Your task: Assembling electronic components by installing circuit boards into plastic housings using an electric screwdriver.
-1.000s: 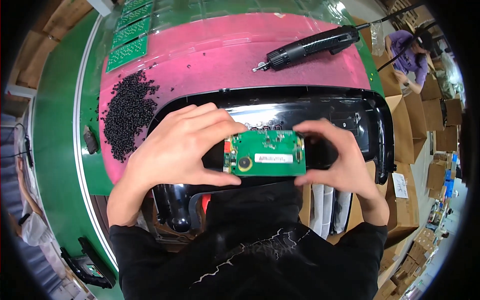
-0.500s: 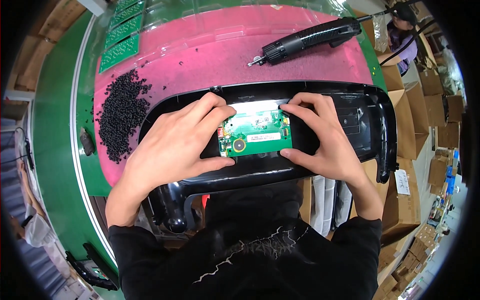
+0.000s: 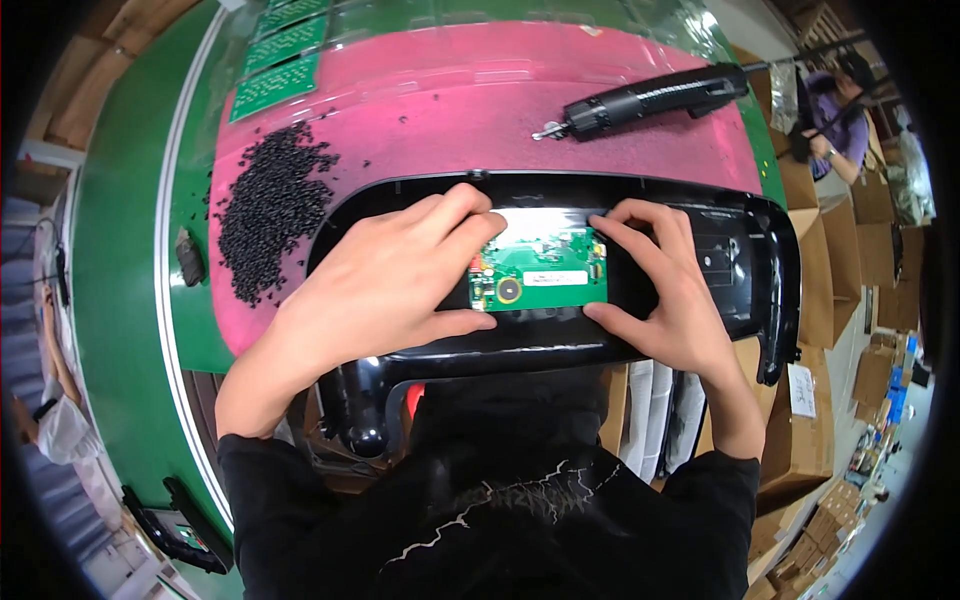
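Observation:
A green circuit board (image 3: 550, 262) with a white label and a round gold-rimmed part lies level in the middle of a black plastic housing (image 3: 470, 362). My left hand (image 3: 385, 275) holds the board's left end between thumb and fingers. At the right end, my right hand (image 3: 668, 280) pinches it the same way, fingertips on the far corner and thumb on the near corner. Bright glare covers the board's far edge. Whether the board rests fully on the housing, I cannot tell.
Beyond the housing, a black electric screwdriver (image 3: 650, 103) lies on the pink mat (image 3: 450, 120). A pile of small black screws (image 3: 275, 205) is at left, with green circuit boards (image 3: 275, 87) behind. Cardboard boxes (image 3: 825, 250) stand right; a person (image 3: 845, 120) is at far right.
The whole scene has shifted slightly rightward in the picture as my head turned. Both hands keep their grip on the circuit board. The person at far right has moved their arms.

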Demonstrator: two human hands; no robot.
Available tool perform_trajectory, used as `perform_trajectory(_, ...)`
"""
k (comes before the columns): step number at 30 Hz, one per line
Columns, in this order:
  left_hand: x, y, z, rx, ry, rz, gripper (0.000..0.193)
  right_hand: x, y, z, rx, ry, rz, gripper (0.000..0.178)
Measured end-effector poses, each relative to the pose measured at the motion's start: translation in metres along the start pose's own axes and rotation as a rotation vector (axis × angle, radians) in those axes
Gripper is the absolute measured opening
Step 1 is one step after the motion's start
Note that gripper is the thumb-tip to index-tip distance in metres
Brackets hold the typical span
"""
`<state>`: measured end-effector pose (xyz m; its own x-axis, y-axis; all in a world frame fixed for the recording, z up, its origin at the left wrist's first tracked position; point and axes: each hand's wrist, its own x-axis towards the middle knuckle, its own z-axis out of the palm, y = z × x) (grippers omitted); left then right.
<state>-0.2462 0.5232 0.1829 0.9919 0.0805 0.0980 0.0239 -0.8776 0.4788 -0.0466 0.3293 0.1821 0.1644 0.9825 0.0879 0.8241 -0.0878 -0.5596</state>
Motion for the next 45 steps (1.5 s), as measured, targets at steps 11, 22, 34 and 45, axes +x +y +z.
perform_trajectory(11,-0.011,-0.023,-0.014,-0.141,0.376,0.026,0.031,-0.002,0.002,-0.041,0.416,0.305,0.265,0.063)
perform_trajectory(22,-0.006,-0.080,-0.029,-0.007,0.295,-0.333,0.012,0.081,0.111,-0.097,1.280,0.404,0.579,0.012)
perform_trajectory(34,-0.003,-0.059,-0.029,-0.092,0.559,-0.205,0.012,0.155,0.000,-0.025,1.135,0.444,0.044,0.038)
perform_trajectory(45,-0.007,-0.011,-0.016,-0.397,0.401,0.039,0.012,0.077,-0.089,-0.047,1.567,0.484,-0.482,0.045)
